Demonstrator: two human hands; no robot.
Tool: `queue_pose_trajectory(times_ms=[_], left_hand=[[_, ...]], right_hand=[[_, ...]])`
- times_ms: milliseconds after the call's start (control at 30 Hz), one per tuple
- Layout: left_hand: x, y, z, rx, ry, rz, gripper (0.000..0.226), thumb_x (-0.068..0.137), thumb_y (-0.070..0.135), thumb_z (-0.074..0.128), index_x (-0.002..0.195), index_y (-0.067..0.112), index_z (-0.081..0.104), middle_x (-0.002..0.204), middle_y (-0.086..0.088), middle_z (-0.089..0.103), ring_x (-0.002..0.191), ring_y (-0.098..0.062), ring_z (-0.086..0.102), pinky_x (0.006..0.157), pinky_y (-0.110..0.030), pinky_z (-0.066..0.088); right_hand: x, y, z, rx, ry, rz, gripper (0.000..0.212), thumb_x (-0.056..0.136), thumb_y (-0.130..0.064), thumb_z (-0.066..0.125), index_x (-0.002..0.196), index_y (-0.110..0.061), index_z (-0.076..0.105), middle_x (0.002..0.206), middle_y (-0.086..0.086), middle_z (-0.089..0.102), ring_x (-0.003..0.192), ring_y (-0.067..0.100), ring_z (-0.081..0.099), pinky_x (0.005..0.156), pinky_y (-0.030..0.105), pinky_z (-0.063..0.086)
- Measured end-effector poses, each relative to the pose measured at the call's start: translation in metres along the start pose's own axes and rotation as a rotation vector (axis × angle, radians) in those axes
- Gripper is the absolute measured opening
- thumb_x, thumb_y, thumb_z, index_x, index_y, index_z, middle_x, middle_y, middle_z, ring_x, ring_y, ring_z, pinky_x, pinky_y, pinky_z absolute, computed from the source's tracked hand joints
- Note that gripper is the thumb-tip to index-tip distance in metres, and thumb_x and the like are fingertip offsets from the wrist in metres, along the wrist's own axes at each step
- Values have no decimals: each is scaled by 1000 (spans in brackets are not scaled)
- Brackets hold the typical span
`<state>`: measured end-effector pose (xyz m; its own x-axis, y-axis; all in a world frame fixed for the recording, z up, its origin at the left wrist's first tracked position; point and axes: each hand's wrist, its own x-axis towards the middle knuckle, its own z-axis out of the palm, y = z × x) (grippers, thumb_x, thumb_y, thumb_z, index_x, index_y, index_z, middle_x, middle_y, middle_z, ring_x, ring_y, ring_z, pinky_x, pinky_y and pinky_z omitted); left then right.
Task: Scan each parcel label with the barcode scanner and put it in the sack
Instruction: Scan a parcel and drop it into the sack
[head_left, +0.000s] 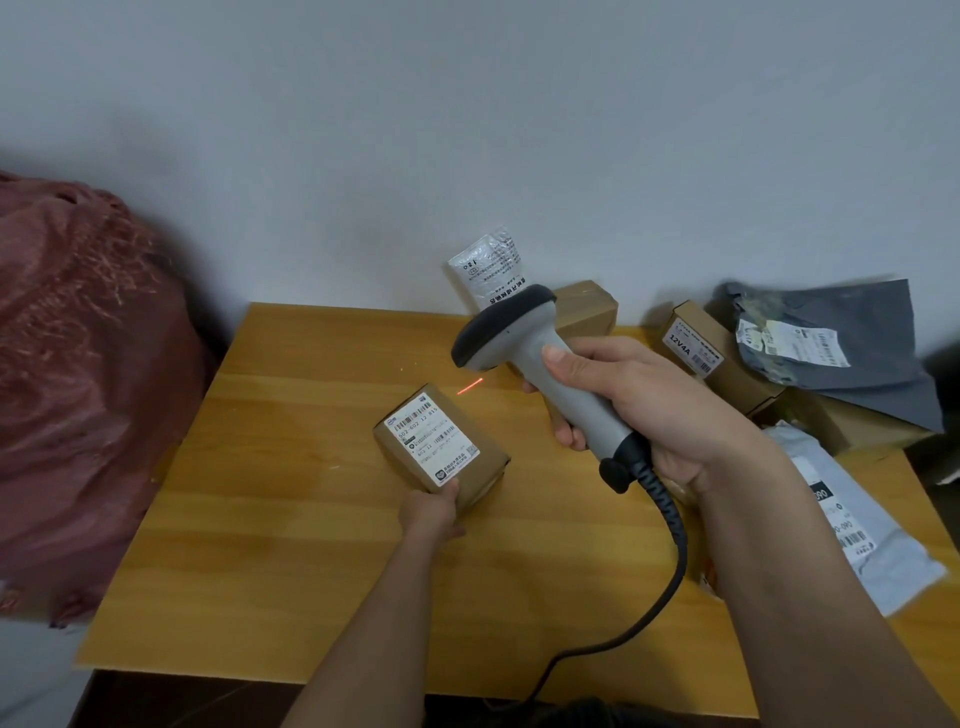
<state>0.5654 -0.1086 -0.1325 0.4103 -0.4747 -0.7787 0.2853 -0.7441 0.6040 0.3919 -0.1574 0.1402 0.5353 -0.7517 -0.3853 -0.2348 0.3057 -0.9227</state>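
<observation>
On table (311, 545), left hand (434, 512) grips "502-602" parcel (441, 447); right hand (639, 400) clasps scanner (524, 348).

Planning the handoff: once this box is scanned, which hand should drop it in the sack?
Left: the left hand already holds the box, nearest the red sack; the right hand grips the scanner.

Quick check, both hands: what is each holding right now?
Left hand: grips the near end of the small brown parcel on the table.
Right hand: wrapped around the barcode scanner handle.
</observation>
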Motion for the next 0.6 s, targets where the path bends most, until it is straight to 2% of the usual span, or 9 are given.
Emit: queue_pose_trajectory(times_ms=[67, 133, 267, 400, 500, 600], left_hand=[[-3, -1, 3, -49, 1, -21, 45, 92, 23, 67, 131, 5, 54, 128, -11, 55, 71, -24, 62, 76, -45, 61], [-5, -2, 7, -63, 12, -29, 45, 93, 22, 67, 131, 6, 53, 126, -11, 56, 65, -24, 64, 77, -45, 61], [-8, -7, 12, -37, 75, -21, 45, 92, 27, 67, 128, 4, 53, 123, -14, 58, 64, -29, 68, 77, -44, 61], [-11, -12, 16, 12, 137, 34, 43, 92, 31, 66, 124, 2, 58, 114, -13, 61, 62, -29, 67, 76, -46, 60], [-17, -15, 21, 17, 159, 40, 44, 93, 30, 65, 127, 2, 57, 116, -13, 60, 64, -29, 66, 71, -43, 61], [-23, -16, 22, 20, 161, 40, 46, 94, 30, 65, 127, 0, 56, 115, -13, 59, 73, -33, 66, 74, -45, 61]], right_hand=[[-2, 2, -5, -33, -20, -12, 38, 100, -30, 53, 112, 5, 61, 61, 0, 61, 53, 15, 58, 53, 25, 48], [-5, 4, -11, -66, -42, -29, 37, 100, -31, 54, 110, 3, 61, 61, 0, 61, 53, 15, 59, 54, 25, 48], [-14, 8, -24, -113, -92, -71, 33, 98, -31, 56, 106, 0, 63, 60, -6, 62, 55, 15, 61, 58, 29, 49], [-20, 15, -34, -126, -160, -127, 52, 87, -41, 58, 110, 5, 60, 62, -6, 63, 58, 15, 61, 61, 33, 48], [-22, 22, -44, -96, -198, -148, 55, 85, -42, 57, 112, 7, 59, 64, -6, 63, 59, 15, 61, 59, 30, 49], [-24, 28, -51, -75, -229, -158, 54, 86, -41, 55, 112, 7, 59, 64, -5, 63, 58, 13, 60, 57, 23, 50]])
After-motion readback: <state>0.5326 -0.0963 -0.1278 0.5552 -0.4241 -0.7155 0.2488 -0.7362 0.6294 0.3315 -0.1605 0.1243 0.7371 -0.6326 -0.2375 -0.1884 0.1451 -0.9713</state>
